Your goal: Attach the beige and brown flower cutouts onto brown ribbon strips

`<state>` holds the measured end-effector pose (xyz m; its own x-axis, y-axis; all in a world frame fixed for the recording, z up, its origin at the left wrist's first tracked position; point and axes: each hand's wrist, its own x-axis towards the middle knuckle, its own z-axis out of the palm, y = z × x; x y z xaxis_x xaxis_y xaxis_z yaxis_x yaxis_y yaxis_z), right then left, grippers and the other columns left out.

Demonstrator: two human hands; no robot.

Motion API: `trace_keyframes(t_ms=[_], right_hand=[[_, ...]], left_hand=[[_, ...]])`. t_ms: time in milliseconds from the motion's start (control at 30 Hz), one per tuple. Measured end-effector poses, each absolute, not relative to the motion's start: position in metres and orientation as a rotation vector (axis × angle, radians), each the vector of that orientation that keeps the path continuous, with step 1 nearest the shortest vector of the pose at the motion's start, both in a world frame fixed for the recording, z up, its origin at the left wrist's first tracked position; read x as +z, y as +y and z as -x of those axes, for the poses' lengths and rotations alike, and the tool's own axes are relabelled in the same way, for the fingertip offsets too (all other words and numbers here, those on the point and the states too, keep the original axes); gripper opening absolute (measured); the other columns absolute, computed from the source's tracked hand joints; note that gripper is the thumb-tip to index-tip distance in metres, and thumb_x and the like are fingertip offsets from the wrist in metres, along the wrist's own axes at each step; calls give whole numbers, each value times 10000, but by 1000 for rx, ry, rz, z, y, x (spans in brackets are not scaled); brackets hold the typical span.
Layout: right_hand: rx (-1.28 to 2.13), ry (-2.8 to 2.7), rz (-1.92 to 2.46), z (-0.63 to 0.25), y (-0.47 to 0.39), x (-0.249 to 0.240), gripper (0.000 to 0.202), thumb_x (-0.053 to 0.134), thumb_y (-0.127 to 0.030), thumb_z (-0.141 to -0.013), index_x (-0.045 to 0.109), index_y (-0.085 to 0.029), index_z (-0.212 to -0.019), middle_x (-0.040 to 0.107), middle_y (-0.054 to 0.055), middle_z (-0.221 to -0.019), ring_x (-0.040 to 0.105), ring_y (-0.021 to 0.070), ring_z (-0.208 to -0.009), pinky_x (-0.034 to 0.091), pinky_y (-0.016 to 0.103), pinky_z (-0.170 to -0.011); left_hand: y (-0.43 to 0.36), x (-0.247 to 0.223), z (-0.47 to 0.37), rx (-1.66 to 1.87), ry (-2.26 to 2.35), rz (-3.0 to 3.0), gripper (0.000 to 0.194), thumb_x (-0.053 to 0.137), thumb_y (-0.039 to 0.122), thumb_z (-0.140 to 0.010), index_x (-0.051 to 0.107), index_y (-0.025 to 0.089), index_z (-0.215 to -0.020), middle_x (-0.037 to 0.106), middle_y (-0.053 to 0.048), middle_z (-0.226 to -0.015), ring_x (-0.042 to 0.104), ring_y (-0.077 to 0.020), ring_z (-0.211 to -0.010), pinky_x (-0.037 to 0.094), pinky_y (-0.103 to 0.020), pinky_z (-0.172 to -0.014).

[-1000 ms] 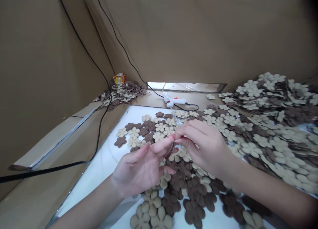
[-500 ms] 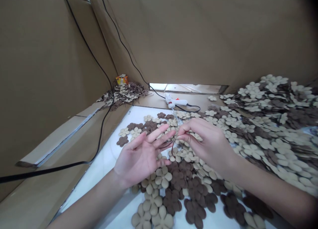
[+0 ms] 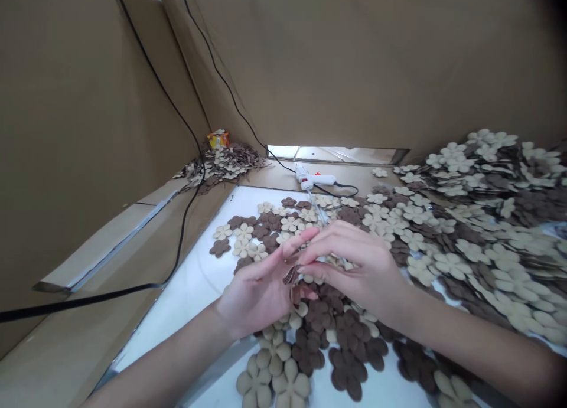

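My left hand [image 3: 261, 290] is palm up over the white board, its fingers curved around a thin brown cord [image 3: 291, 276] looped near the fingertips. From the right, my right hand [image 3: 354, 266] meets it, thumb and fingers pinched on the same brown cord close to the left fingers. Parts of the cord are hidden between the hands. Beige flowers [image 3: 291, 384] and dark brown flowers [image 3: 348, 372] lie on the board [image 3: 195, 290] beneath and around both hands.
A white glue gun [image 3: 314, 179] on its stand is behind my hands, with a black cable [image 3: 183, 219] running at left. Large flower piles [image 3: 469, 166] fill the right; a smaller pile [image 3: 225, 166] with an orange packet [image 3: 218, 139] sits at back left. Cardboard walls surround the board.
My hands have come closer together. My left fingers have curled inward from a spread pose, and my right hand has moved slightly down and left, with the cord now gathered between them.
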<state>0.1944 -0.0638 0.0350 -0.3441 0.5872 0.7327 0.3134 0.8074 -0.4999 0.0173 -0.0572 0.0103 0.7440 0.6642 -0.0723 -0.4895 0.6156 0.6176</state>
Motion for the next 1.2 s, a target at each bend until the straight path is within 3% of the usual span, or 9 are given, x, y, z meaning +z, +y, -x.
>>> trace_keyframes(t_ms=[200, 300, 467, 667, 800, 900, 1033, 1200], right_hand=[[326, -1961, 696, -189, -68, 31, 48, 650, -146, -800, 639, -169, -841, 676, 27, -824, 592, 137, -818, 473, 295, -753], [287, -1961, 694, -188, -68, 29, 57, 642, -129, -803, 632, -167, -844, 672, 22, -817, 591, 132, -814, 470, 296, -760], [209, -1976, 662, -187, -67, 22, 86, 607, -109, -820, 615, -182, -863, 685, 25, -840, 601, 142, -821, 479, 314, -769], [254, -2036, 727, -187, -69, 19, 71, 545, -118, -851, 581, -179, -847, 673, 38, -856, 585, 159, -821, 475, 326, -754], [260, -2035, 740, -189, -70, 20, 92, 528, -98, -847, 556, -181, -818, 659, 34, -836, 579, 158, -809, 464, 313, -732], [258, -2032, 730, -188, -69, 21, 115, 518, -89, -848, 552, -187, -800, 649, 25, -808, 582, 150, -789, 462, 305, -725], [264, -1996, 726, -188, -67, 21, 96, 559, -113, -842, 578, -197, -799, 663, 12, -797, 603, 144, -804, 472, 300, -745], [277, -1987, 702, -190, -66, 21, 80, 603, -117, -825, 613, -196, -831, 679, 10, -820, 612, 142, -837, 476, 298, -770]], left_hand=[[-63, 6, -23, 675, 294, -619, 375, 389, 300, -926, 509, 316, -1281, 503, -12, -1298, 514, -156, -937, 432, -287, -788], [-64, 4, -23, 650, 277, -625, 332, 437, 310, -909, 566, 304, -1215, 560, -19, -1200, 511, -158, -920, 415, -296, -807], [-66, 3, -24, 594, 261, -693, 304, 466, 394, -890, 688, 186, -902, 630, -60, -912, 510, -179, -897, 390, -309, -822], [-65, 2, -24, 575, 246, -568, 216, 525, 350, -872, 661, 183, -881, 627, -20, -851, 544, -138, -801, 395, -267, -771], [-63, 3, -23, 556, 242, -540, 287, 450, 349, -908, 653, 166, -820, 618, -20, -819, 558, -133, -758, 411, -280, -783], [-61, 5, -23, 581, 241, -564, 346, 363, 379, -932, 650, 193, -877, 603, -24, -778, 550, -153, -776, 421, -300, -774], [-60, 6, -21, 600, 272, -628, 369, 326, 410, -933, 632, 219, -1008, 621, -53, -873, 539, -201, -918, 417, -327, -788], [-61, 5, -23, 612, 304, -637, 367, 331, 384, -938, 627, 205, -1059, 619, -60, -940, 543, -175, -846, 430, -303, -760]])
